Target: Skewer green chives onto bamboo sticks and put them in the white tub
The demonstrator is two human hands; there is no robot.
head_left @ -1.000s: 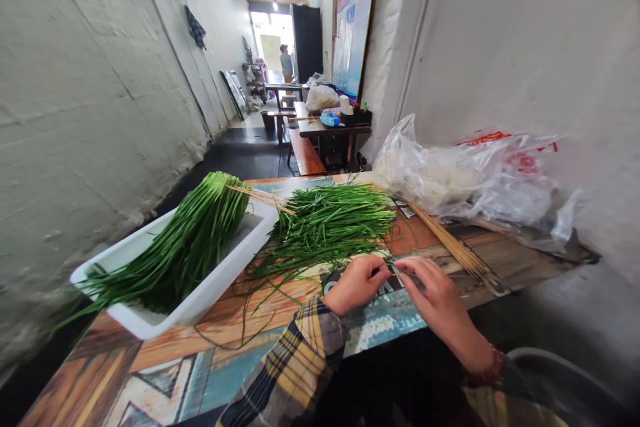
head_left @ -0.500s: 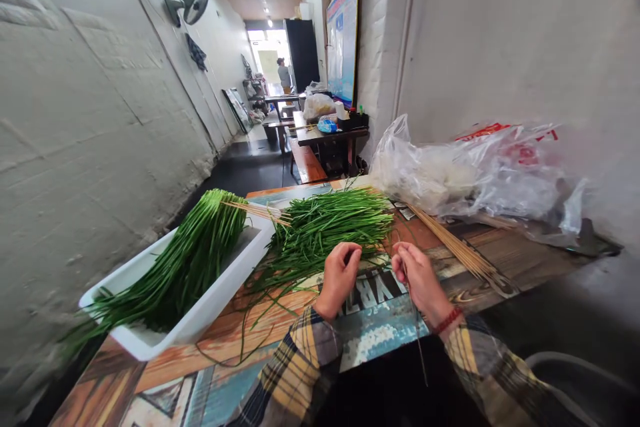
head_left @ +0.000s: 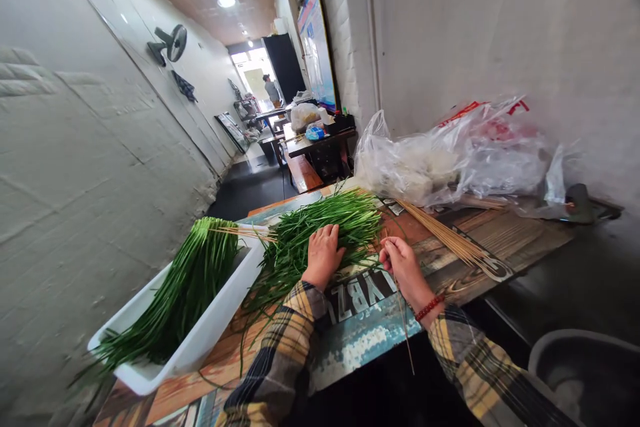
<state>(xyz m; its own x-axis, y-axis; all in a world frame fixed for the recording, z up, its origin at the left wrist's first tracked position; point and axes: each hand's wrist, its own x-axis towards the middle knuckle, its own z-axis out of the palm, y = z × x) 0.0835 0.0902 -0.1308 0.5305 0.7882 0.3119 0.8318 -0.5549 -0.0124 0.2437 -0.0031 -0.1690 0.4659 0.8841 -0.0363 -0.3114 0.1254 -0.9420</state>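
A loose pile of garlic chives lies on the wooden table. My left hand rests on the pile's near side, fingers stretched over the stems. To its right, my right hand pinches a thin bamboo skewer, which slants down past the wrist toward the table's near edge. In the white tray on the left lies a thick bunch of skewered chives, with the skewer ends sticking out over the tray's far rim toward the pile.
A bundle of bamboo skewers lies right of my right hand. Clear plastic bags stand behind it against the wall. A dark tub is at the lower right. Another table and a person are farther back.
My left hand has moved forward and left onto the chive pile, its fingers opening out. My right hand keeps the skewer pinched. The camera view has tilted and shifted.
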